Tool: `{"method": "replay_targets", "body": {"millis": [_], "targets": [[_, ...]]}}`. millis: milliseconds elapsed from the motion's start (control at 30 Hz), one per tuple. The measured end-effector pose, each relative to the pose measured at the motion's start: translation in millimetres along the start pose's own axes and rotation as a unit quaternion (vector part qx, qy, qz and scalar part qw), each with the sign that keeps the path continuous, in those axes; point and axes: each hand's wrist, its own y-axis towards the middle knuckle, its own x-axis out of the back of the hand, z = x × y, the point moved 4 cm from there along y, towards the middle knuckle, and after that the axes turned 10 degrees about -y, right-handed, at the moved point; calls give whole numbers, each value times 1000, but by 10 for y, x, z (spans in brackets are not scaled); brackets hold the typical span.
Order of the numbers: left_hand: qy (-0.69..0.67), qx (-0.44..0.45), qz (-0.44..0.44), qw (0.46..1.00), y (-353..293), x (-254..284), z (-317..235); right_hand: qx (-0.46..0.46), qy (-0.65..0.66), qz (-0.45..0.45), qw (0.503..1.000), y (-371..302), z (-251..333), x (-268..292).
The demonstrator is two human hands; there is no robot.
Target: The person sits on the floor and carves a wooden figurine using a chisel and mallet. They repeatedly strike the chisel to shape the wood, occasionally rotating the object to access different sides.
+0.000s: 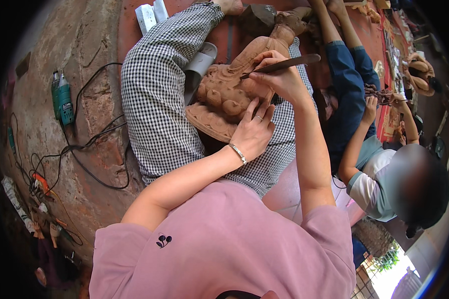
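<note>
- Your checked trousers (157,92) flank the brown carving (229,94); your spread legs seem to cradle it, leaving both your arms a way in from below.
- Right of the carving, a co-worker in blue trousers (351,89) sits close, so your elbow has less room to swing that way.
- The carving itself lies tilted between your legs, its scalloped base edge facing down and left.
- Green power tools (65,97) lie well apart to the carving's left, where you have the wider side for moving, though cables (92,132) cross it.
- A grey slipper (203,60) sits just left of the carving, tight against that side.
- Your left hand (254,132) lays extended fingers on the carving's lower right, probably to steady it; you cannot tell whether the hidden thumb grips.
- Your right hand (282,82) pinches a slim dark tool (297,61) pen-style over the carving, likely for fine control at its tip.
</note>
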Motion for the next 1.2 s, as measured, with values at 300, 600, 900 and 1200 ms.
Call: {"method": "replay_targets", "body": {"millis": [300, 600, 900, 1200], "targets": [[-2, 3, 0, 1000, -2, -12, 13, 32, 4, 30, 999, 50, 28, 63], [-20, 2, 17, 1000, -5, 4, 19, 6, -10, 65, 998, 161, 28, 113], [-34, 7, 38, 999, -11, 32, 51, -36, -97, 112, 988, 301, 161, 132], [2, 13, 33, 999, -12, -5, 36, -16, -102, 129, 986, 338, 122, 111]]}}
